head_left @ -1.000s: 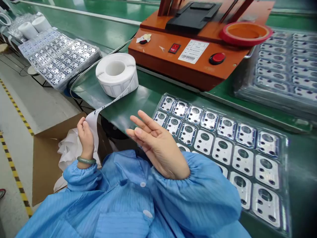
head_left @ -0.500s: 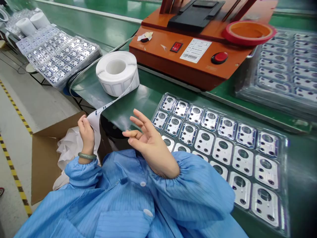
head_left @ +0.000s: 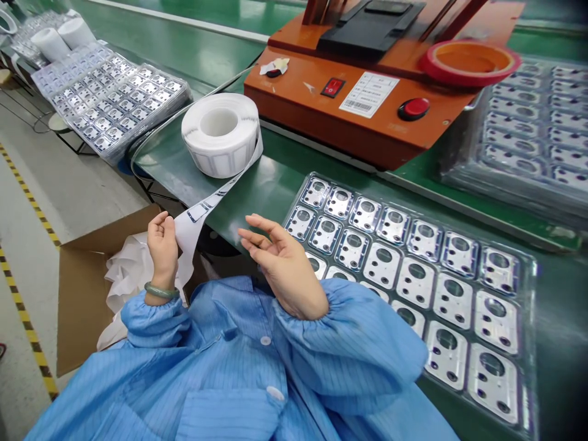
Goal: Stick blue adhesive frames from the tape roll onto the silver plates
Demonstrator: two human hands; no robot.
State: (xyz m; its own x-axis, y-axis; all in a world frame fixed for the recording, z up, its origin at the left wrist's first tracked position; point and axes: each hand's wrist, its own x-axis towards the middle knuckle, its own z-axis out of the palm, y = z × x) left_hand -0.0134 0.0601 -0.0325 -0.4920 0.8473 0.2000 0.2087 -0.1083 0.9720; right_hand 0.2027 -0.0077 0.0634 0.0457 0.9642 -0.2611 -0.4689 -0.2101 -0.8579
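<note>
From the head camera, the left hand (head_left: 163,246) is closed on a white label strip (head_left: 207,201), pinching it between thumb and fingers just off the near edge of the green belt (head_left: 271,184). A green bangle (head_left: 160,291) sits on that wrist. The strip runs taut up and to the right to the roll of labels (head_left: 222,131), which stands on its flat side on the belt; below the hand the strip hangs down towards a cardboard box (head_left: 80,294) on the floor, where crumpled white liner (head_left: 124,275) lies. The right hand (head_left: 282,264) is raised over the belt's near edge, palm turned left, its fingers loosely spread and slightly curled; whether a small label sticks to a fingertip cannot be told. Just beside and partly behind this hand lies a clear blister tray (head_left: 531,306) with rows of silvery metal plates (head_left: 416,278), each in its own pocket. Beyond the tray stands an orange machine (head_left: 321,116) with a red push button (head_left: 414,108), a red rocker switch (head_left: 333,87) and a red tape ring (head_left: 468,61) on top. More stacked trays (head_left: 528,128) lie at the right, and others (head_left: 114,98) far left.
</note>
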